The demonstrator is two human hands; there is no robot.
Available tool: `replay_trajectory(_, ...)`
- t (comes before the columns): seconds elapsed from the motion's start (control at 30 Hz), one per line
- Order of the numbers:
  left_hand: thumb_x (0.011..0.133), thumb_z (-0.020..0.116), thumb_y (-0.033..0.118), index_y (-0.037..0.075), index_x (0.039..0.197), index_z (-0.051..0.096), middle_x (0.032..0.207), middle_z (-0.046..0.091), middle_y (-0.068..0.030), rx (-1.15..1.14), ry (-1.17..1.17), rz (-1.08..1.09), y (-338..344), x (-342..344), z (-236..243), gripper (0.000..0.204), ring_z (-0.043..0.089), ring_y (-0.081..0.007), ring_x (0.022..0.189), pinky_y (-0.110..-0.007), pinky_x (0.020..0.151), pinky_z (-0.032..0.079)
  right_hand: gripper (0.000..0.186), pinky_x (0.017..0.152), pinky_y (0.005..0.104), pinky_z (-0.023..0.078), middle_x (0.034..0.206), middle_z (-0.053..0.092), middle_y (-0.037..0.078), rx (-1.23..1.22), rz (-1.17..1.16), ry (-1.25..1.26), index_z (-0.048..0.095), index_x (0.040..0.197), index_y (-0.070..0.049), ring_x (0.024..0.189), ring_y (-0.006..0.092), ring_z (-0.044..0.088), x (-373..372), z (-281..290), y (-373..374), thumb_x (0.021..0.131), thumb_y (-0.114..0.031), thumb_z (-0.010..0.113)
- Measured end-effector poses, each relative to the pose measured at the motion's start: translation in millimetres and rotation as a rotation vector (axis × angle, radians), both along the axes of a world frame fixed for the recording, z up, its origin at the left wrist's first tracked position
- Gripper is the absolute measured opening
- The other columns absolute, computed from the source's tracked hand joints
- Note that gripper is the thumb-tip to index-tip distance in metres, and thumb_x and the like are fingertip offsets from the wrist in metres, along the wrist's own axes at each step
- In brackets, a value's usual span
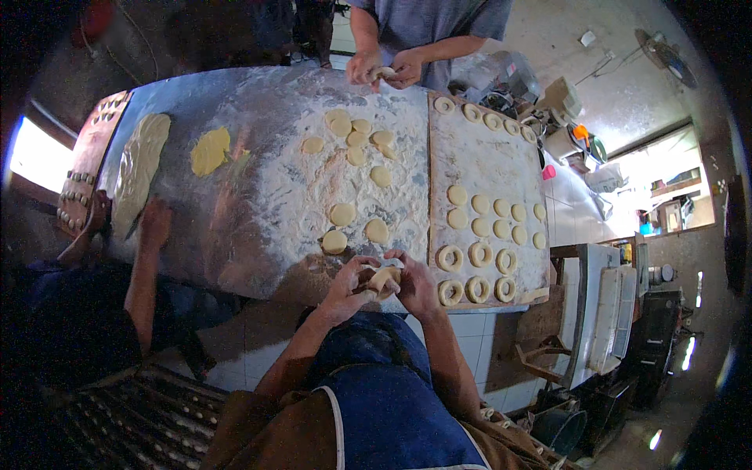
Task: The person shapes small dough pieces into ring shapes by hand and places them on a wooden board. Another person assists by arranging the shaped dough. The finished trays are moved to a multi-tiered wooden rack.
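Near the front edge of the metal table, my left hand (352, 291) and my right hand (411, 286) are both closed around a piece of pale dough (384, 280), which looks like a ring held on a tilt. Just beyond them, round dough discs (342, 215) lie in a layer of white flour (290, 204). To the right, a floured board (487, 164) carries several dough rings (480, 253) in rows at the near and far ends, with several smaller discs (479, 204) between.
A person (427, 23) opposite holds dough in both hands. A co-worker's hand (155, 219) at left is beside a long dough slab (141, 172). A yellow mass (210, 153), a tray of small pieces (82, 184) and, at right, containers (562, 145) and a steel stand (595, 313) are also in view.
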State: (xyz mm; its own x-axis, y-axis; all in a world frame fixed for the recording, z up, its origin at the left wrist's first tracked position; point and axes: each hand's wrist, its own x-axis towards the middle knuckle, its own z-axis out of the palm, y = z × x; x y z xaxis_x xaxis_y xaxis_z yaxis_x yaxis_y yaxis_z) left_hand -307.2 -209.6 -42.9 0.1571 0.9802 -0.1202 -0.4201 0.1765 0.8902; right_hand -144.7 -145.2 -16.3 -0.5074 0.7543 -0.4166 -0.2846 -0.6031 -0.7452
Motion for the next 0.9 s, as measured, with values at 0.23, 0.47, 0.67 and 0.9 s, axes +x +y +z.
replay_trajectory(0.23, 0.074, 0.054, 0.013, 0.013, 0.106, 0.038, 0.089, 0.039, 0.0003, -0.036, -0.286, 0.126, 19, 18, -2, 0.036, 0.047, -0.0119, 0.082, -0.026, 0.068, 0.04, 0.055, 0.052, 0.0318, 0.041, 0.075, 0.065, 0.014, 0.173, -0.123, -0.113, 0.058, 0.068, -0.001, 0.058, 0.0197, 0.057, 14, -21, -9, 0.098, -0.041, 0.034)
replay_trajectory(0.47, 0.094, 0.048, 0.026, 0.011, 0.09, 0.045, 0.084, 0.048, -0.0011, -0.077, 0.125, 0.383, 23, 81, -34, 0.015, 0.051, -0.0161, 0.081, -0.034, 0.08, 0.042, 0.072, 0.063, 0.0375, 0.047, 0.072, 0.062, 0.015, 0.539, -0.002, -0.92, 0.061, 0.074, 0.004, 0.066, 0.026, 0.059, 24, 18, -3, 0.099, -0.056, 0.028)
replay_trajectory(0.67, 0.097, 0.048, 0.026, 0.013, 0.09, 0.048, 0.078, 0.051, 0.0017, 0.329, 0.472, 0.582, 51, 108, -3, 0.015, 0.055, -0.0124, 0.069, -0.028, 0.066, 0.047, 0.071, 0.076, 0.0334, 0.051, 0.093, 0.063, 0.015, 0.128, -0.321, -0.505, 0.055, 0.109, 0.012, 0.082, 0.0227, 0.062, 61, -15, -6, 0.099, -0.055, 0.032)
replay_trajectory(0.9, 0.098, 0.041, 0.034, 0.007, 0.086, 0.052, 0.071, 0.056, -0.001, -0.226, -0.215, 0.387, 70, 169, -6, 0.031, 0.058, -0.0147, 0.064, -0.035, 0.061, 0.048, 0.071, 0.074, 0.0345, 0.05, 0.09, 0.065, 0.018, 0.203, -0.383, -0.703, 0.061, 0.103, 0.015, 0.083, 0.0235, 0.062, 109, -7, -2, 0.099, -0.05, 0.033)
